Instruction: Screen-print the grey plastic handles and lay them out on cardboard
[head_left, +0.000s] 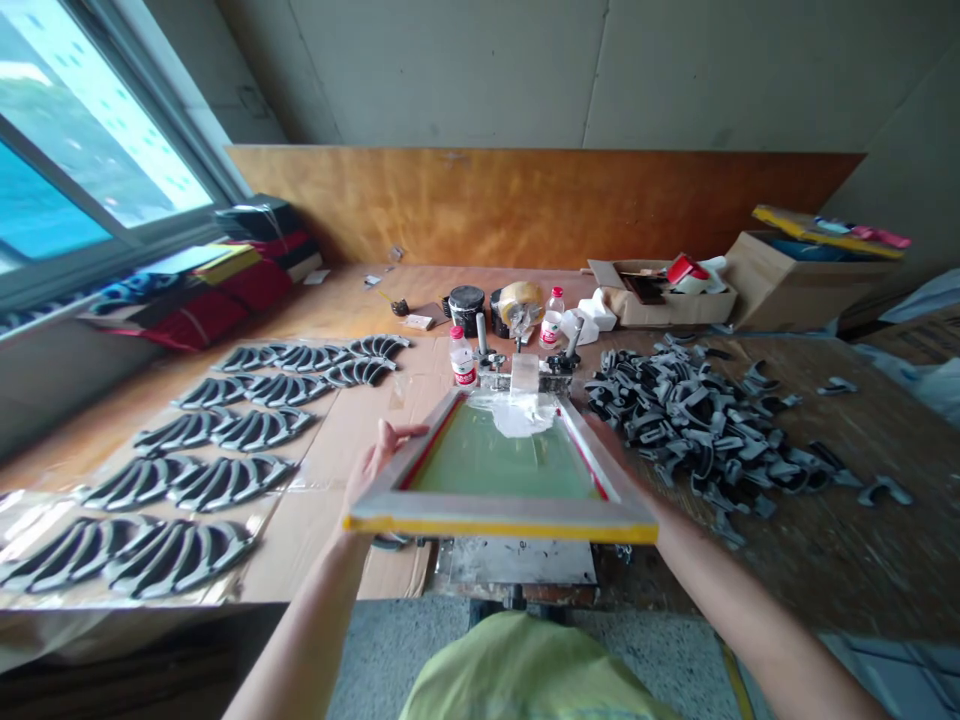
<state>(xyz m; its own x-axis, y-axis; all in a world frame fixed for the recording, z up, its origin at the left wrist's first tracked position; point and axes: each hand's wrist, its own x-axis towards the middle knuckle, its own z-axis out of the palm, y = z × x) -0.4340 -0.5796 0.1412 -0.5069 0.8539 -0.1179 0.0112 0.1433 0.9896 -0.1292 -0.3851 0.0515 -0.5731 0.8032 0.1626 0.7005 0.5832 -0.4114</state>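
Observation:
A screen printing frame [502,508] with a grey border and a greenish mesh is tilted up in front of me, its near edge raised above the metal base plate [517,562]. White ink [523,415] lies on the far part of the mesh, below a pale squeegee-like blade [524,374]. My left hand [381,455] is closed on the frame's left side, thumb or finger along the edge. On the right side, my right hand [609,438] holds the frame from behind; its fingers are mostly hidden. A metal clamp stand [564,362] bears the far end.
Rows of fanned grey curved parts [180,562] lie on cardboard [322,450] at left. A heap of similar loose parts [697,420] spreads at right. Behind stand bottles [463,360], a black tub [466,308] and cardboard boxes [675,308]. Red bundles [217,305] sit by the window.

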